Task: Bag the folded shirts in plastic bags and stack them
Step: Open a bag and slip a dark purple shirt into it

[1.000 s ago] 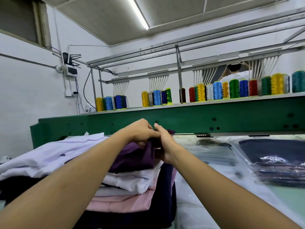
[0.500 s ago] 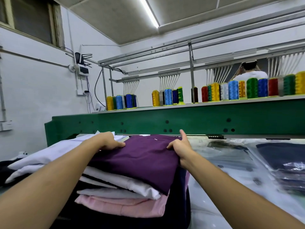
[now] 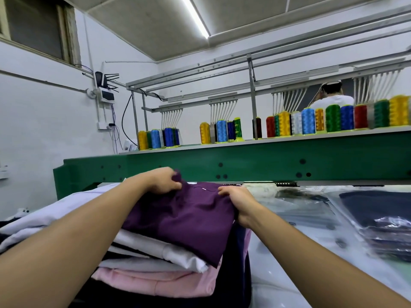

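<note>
Atop the stack (image 3: 160, 283), purple shirt (image 3: 189, 221), folded

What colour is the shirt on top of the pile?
The shirt is dark purple, seen in the head view.

The top shirt (image 3: 182, 221) is plain deep purple. Under it are a white shirt (image 3: 173, 252), a pale pink shirt (image 3: 151, 283) and a navy garment (image 3: 233, 274). The machine frame (image 3: 266, 161) is green. The thread cones (image 3: 308, 121) are yellow, blue, green, red and white. The bagged shirts (image 3: 375, 205) are navy.

Before me a long green metal beam (image 3: 266, 162) carries colourful thread cones (image 3: 308, 121); a person in white (image 3: 333, 100) stands behind, a black router (image 3: 102, 80) on the wall.
</note>
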`<action>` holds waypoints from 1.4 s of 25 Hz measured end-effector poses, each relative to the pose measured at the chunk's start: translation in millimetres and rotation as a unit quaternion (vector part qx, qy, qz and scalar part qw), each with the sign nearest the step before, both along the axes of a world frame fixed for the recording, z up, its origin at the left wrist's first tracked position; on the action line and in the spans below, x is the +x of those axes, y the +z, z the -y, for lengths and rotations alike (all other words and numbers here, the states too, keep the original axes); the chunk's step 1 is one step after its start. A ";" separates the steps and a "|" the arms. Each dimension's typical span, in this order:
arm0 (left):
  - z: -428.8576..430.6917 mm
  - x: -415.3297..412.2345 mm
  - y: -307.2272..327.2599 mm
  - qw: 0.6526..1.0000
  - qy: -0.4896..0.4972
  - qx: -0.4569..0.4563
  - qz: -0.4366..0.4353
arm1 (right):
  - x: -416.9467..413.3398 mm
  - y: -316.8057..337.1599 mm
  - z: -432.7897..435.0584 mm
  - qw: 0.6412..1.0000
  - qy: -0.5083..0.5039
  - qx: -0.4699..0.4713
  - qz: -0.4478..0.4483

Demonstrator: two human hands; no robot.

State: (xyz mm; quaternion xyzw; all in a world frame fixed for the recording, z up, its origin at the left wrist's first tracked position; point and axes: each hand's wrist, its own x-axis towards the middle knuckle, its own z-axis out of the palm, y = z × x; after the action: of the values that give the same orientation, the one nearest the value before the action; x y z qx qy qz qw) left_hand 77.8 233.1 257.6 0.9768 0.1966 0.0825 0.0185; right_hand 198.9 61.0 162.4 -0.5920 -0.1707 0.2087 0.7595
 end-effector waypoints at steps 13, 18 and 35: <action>26.9 -0.7 2.7 0.962 0.196 -0.062 -0.179 | 5.4 1.7 1.3 0.988 0.039 0.088 -0.120; 6.8 -14.5 5.0 0.937 0.272 -0.060 -0.212 | 7.0 2.7 0.8 0.988 0.050 0.083 -0.119; 91.4 -9.4 31.3 0.966 -0.171 -0.183 -0.069 | 14.2 2.1 1.2 0.969 0.117 0.148 -0.159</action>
State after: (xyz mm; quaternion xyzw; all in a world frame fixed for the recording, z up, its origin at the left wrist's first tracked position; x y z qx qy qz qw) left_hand 68.4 141.7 289.0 0.9792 0.0393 -0.0270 0.1974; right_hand 213.1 59.8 164.5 -0.4078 -0.1451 0.3598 0.8265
